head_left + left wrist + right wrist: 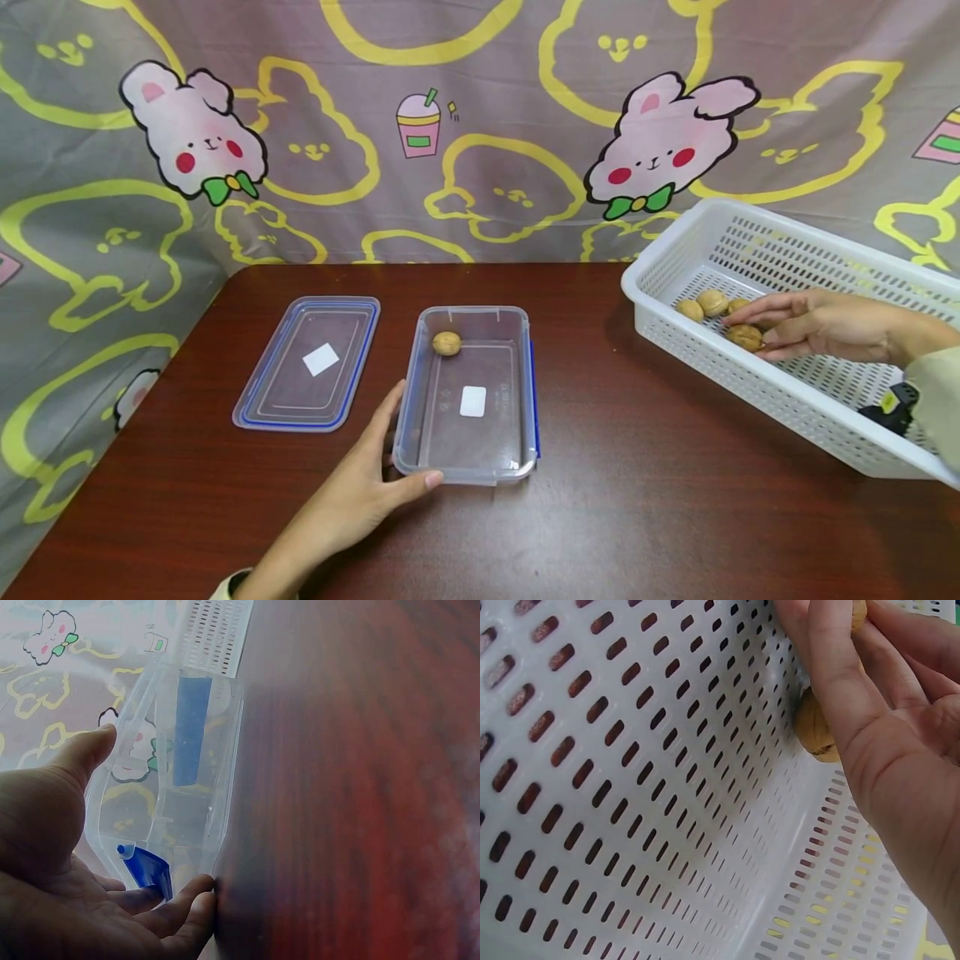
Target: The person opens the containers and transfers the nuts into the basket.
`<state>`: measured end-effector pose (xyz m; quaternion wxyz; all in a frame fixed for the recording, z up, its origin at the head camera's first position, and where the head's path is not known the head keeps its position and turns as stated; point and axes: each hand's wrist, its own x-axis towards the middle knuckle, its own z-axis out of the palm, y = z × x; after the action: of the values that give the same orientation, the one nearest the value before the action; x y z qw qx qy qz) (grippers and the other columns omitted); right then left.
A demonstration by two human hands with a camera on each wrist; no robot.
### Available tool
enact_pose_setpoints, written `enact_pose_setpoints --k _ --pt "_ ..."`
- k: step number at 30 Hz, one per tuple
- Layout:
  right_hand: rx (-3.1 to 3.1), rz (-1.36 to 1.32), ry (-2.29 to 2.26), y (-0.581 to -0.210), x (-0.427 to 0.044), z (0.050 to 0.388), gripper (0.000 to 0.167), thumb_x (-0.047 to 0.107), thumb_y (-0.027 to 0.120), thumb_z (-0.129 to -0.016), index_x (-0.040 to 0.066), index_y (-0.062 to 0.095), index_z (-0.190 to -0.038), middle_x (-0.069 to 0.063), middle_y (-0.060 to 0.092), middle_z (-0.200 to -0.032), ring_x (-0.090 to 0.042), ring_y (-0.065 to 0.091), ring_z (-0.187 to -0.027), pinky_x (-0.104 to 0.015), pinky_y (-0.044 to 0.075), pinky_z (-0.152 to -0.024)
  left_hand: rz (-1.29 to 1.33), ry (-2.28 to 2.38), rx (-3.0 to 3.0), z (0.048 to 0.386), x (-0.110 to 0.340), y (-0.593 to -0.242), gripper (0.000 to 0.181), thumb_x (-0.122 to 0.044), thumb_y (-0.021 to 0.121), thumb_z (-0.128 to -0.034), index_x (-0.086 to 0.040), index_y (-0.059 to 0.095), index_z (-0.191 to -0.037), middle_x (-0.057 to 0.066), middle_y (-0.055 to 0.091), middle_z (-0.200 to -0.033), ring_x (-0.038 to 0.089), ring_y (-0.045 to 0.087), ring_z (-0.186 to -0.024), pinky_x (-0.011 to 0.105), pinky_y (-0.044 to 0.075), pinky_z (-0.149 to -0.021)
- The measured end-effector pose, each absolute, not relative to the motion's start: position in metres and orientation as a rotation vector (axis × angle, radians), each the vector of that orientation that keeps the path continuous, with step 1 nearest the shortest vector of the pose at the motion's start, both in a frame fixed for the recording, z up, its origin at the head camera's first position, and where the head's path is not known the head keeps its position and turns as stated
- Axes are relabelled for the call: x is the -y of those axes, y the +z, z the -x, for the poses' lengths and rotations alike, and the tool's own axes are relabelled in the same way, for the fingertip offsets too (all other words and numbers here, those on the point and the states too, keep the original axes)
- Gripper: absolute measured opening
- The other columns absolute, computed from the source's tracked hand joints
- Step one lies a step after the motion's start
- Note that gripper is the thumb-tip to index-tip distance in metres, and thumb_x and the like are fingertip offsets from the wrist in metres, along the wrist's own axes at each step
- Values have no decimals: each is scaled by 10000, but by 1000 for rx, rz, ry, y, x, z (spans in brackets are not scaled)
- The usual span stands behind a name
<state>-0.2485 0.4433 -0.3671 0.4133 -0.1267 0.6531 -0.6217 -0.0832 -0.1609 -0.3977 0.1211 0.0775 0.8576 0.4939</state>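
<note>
A clear plastic food container (480,450) with blue latches stands on the table, one walnut (446,343) at its far left corner. My left hand (360,492) holds the container's near left corner, thumb at the front wall and fingers along the left side. In the left wrist view the fingers (180,915) curl beside a blue latch (146,870). Inside the white basket (750,383), my right hand (832,325) pinches a walnut (745,337) between thumb and fingers. Several walnuts (712,302) lie beyond its fingertips; one walnut (815,727) shows beneath the hand in the right wrist view.
The container's clear lid (307,392) with a blue seal lies flat to the left. A black object (888,410) with a yellow-green label appears by the right wrist. A cartoon-printed curtain (480,108) hangs behind the brown table (600,517).
</note>
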Motion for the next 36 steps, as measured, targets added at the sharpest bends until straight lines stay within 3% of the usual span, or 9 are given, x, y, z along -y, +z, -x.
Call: enact_pose_setpoints --k 11,16,21,25,30,36 --pt "-1742 379 -1593 -361 -449 248 532 -116 336 -1081 131 589 -1479 110 647 -1449 -327 736 -1144 -360 598 -960 -233 1448 -2491 85 161 -398 1135 -381 860 -876 -269 81 -1694 195 422 -1613 381 530 -1385 484 510 -1057" --pt "-1710 437 -1641 -356 -450 248 544 -119 292 -1089 126 595 -1468 62 661 -1431 -321 738 -1137 -373 601 -951 -228 1457 -2486 86 161 -398 1139 -377 866 -869 -263 88 -1693 179 433 -1609 356 533 -1384 477 496 -1065" --pt "-1857 565 -1575 -339 -442 250 524 -93 285 -1100 121 586 -1473 114 636 -1459 -241 730 -1156 -340 599 -959 -213 1463 -2477 86 161 -398 1146 -372 870 -866 -253 85 -1693 184 433 -1614 346 527 -1398 471 488 -1082" --pt "-2028 645 -1527 -316 -425 253 512 -93 291 -1096 83 554 -1499 129 611 -1487 -202 716 -1183 -309 592 -936 -211 1463 -2470 85 161 -398 1141 -376 866 -871 -258 83 -1693 181 417 -1624 348 524 -1400 456 497 -1074" --pt "-1951 740 -1663 -285 -394 252 519 -126 256 -1071 -5 512 -1506 -15 605 -1519 -260 706 -1208 -323 587 -949 -224 1458 -2474 85 161 -398 1140 -379 867 -868 -271 87 -1692 185 464 -1587 317 550 -1368 402 523 -1025" --pt "-1966 748 -1653 -263 -336 243 449 -79 351 -1087 15 549 -1479 -45 603 -1501 -279 714 -1186 -340 603 -933 -220 1459 -2482 84 161 -398 1142 -384 868 -867 -267 88 -1692 184 463 -1590 325 546 -1376 431 515 -1041"
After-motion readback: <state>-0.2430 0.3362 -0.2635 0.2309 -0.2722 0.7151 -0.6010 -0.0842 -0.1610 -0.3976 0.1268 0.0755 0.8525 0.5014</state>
